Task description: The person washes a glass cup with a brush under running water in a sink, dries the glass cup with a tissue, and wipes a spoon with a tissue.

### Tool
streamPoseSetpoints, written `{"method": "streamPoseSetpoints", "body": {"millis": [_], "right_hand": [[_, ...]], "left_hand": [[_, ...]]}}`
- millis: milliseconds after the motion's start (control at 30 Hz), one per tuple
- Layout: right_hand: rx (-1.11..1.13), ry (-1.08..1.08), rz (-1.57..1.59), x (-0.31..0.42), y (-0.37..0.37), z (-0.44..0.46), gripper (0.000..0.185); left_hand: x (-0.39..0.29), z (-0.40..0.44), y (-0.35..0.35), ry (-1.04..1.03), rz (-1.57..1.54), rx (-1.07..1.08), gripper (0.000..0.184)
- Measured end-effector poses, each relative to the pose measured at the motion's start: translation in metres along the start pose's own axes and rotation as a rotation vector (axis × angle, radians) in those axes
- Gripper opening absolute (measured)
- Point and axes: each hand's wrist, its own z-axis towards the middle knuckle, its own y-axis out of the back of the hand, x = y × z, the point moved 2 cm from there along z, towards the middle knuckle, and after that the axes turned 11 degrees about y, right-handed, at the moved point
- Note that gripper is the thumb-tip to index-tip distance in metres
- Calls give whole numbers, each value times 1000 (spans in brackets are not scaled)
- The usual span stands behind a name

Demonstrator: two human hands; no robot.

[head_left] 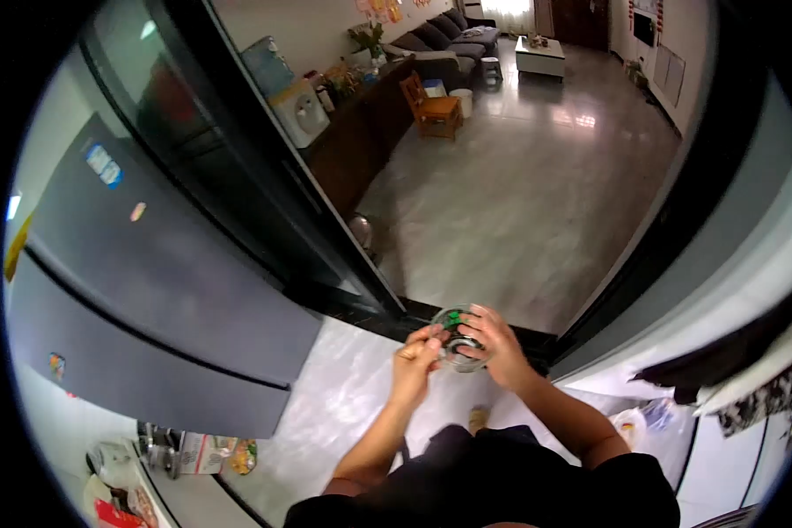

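Held in the air near the dark threshold [537,339], a clear round dish [455,360] is being handled; the right hand [498,341] grasps its right side, beside a green piece [454,319]; the left hand [416,354] is pinched at its left edge, on what I cannot tell. Moving it seems to call for steady rim support.

From far I see a plain black top [493,488], short black sleeves [638,475] of same cloth, bare forearms [374,444], bare left hand [416,354], bare right hand [493,341], one tan, blurred foot covering [478,418]
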Motion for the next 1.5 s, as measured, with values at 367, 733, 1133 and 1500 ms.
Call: {"method": "streamPoseSetpoints", "body": {"millis": [367,733,1133,1500], "right_hand": [[247,347,-541,61,149,385,48],[-353,188,4,287,482,646,66],[-75,-233,-1454,427,825,1064,59],[-1077,-478,-336,532,1173,1192,38]], "left_hand": [[-66,399,-39,369,305,174,34],[-93,876,-259,571,173,600,38],[-109,1280,-365,405,265,82,40],[-78,1708,-510,335,9,136,32]]}}
